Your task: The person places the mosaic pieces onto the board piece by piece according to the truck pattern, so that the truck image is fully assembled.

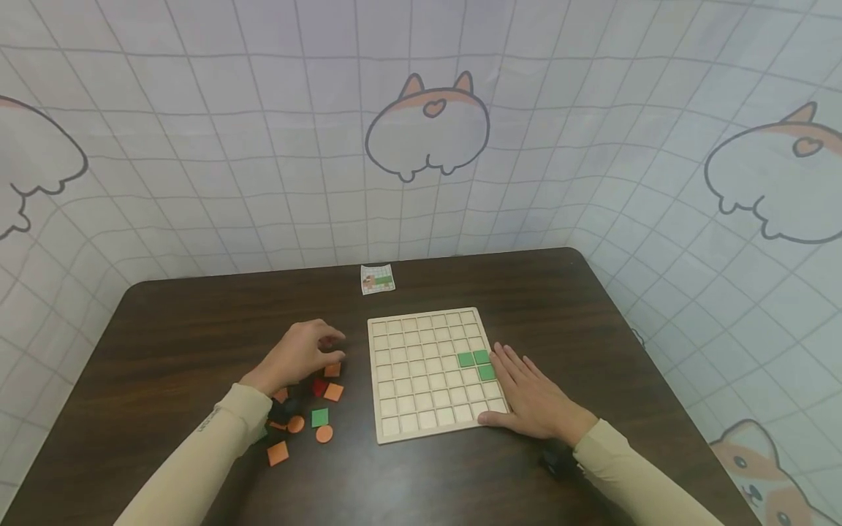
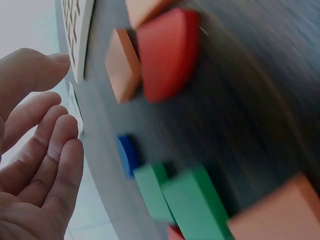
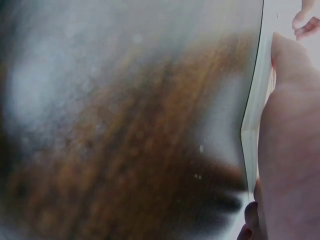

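My left hand (image 1: 299, 356) hovers over the loose pieces left of the board, thumb and fingers loosely bent and apart, with nothing between them. Near it in the left wrist view lie a red round-edged piece (image 2: 169, 55), an orange piece (image 2: 121, 67), a blue piece (image 2: 128, 156) and green blocks (image 2: 195, 205). A pale wooden grid board (image 1: 411, 436) lies mid-table. Three green square tiles, one a green tile (image 1: 486, 372), sit in cells at its right side. My right hand (image 1: 534, 398) rests along the board's right edge, fingers straight, thumb at the near corner.
A small picture card (image 1: 378, 279) lies behind the board on the dark table (image 1: 559, 307). Orange squares (image 1: 278, 454), round orange pieces (image 1: 324, 434) and a green square (image 1: 319, 417) are scattered near the left forearm. A grid-patterned curtain (image 1: 316, 183) surrounds the table.
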Motion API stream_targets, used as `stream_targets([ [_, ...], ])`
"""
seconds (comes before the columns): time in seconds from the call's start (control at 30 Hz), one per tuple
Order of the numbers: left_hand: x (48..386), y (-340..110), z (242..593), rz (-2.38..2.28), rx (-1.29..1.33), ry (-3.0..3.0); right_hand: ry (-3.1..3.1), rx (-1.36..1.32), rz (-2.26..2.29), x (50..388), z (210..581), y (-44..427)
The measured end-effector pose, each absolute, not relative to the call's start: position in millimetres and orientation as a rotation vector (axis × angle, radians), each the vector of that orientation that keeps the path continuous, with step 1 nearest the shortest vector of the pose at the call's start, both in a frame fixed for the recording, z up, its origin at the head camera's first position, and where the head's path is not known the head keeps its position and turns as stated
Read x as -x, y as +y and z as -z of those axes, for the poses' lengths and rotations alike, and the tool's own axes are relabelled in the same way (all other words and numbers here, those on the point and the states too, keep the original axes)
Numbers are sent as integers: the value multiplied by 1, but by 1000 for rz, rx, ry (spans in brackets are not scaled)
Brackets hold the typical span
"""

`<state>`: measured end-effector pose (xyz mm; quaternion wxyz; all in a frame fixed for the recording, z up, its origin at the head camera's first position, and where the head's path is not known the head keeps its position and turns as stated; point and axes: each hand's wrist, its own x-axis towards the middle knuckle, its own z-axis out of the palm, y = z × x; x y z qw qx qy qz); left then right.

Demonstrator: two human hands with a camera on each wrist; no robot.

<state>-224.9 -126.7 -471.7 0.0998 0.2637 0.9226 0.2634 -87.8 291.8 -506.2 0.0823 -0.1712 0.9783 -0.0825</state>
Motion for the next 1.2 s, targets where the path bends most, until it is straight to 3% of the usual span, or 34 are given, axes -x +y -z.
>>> stream_targets([
  [0.5,224,-173,471,-769,-684,2736,2933,514,251,88,507,291],
  [1.2,218,-186,478,-783,-710,2709,2927,503,252,88,507,290],
])
